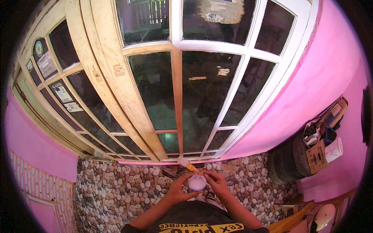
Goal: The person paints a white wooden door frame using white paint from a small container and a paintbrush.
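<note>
Brush (pixel 190 166), probably light and soft-bristled, suits a handle hold, where the right hand (pixel 217 184) pinches, fingers together; the left hand's (pixel 178 190) fingers clasp the likely spillable cup (pixel 197 182).

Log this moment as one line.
left hand: holds paint cup | right hand: grips paintbrush, bristles outside cup | window frame: partly white

Cup (pixel 197 182) sits between the left grip (pixel 180 190), on its left, and the right grip (pixel 217 185), on its right; liquid inside. Brush (pixel 188 165) in the right grip, reaching forward and leftward past the cup's far rim. Glazed frame (pixel 177 89) ahead, beyond the floor (pixel 128 186); second glazed frame (pixel 74 70) to its left, wall (pixel 279 124) to its right. Drum (pixel 286 161) far right (carton (pixel 318 156) and bucket (pixel 334 150) by its top, bucket rightmost).
</note>
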Tool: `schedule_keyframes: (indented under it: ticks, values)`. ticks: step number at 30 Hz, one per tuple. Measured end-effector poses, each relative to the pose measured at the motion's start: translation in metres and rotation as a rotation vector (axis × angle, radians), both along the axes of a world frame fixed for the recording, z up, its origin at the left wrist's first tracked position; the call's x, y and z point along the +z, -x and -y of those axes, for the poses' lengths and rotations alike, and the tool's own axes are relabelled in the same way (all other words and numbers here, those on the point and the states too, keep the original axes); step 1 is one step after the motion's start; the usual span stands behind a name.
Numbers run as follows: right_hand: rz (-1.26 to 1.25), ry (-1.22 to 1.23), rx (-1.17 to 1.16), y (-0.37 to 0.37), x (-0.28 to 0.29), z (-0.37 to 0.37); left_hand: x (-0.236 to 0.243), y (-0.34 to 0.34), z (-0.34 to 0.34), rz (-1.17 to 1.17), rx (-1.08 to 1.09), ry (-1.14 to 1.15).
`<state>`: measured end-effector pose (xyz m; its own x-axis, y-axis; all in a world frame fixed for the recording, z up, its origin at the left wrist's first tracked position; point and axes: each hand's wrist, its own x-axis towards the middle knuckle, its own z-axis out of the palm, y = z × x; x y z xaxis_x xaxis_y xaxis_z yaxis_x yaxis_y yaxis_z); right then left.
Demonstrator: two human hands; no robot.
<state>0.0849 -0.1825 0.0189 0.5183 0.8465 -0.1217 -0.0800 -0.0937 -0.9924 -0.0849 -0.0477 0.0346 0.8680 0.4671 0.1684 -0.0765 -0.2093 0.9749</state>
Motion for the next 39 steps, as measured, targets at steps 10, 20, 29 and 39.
schedule_keyframes:
  ticks: [10,20,29,39]
  values:
    - [0.116,-0.132,0.097,-0.005,-0.009,-0.011,0.006,0.01,-0.004,0.001,0.001,0.031]
    - [-0.041,0.051,0.091,0.001,0.0,-0.017,0.004,0.017,-0.006,0.0,0.053,0.034]
    - [-0.049,-0.002,0.11,0.012,0.006,-0.025,0.005,0.025,-0.011,-0.003,0.134,-0.056]
    - [-0.024,0.011,0.102,0.026,-0.014,-0.033,-0.004,0.034,-0.025,0.046,0.084,0.004]
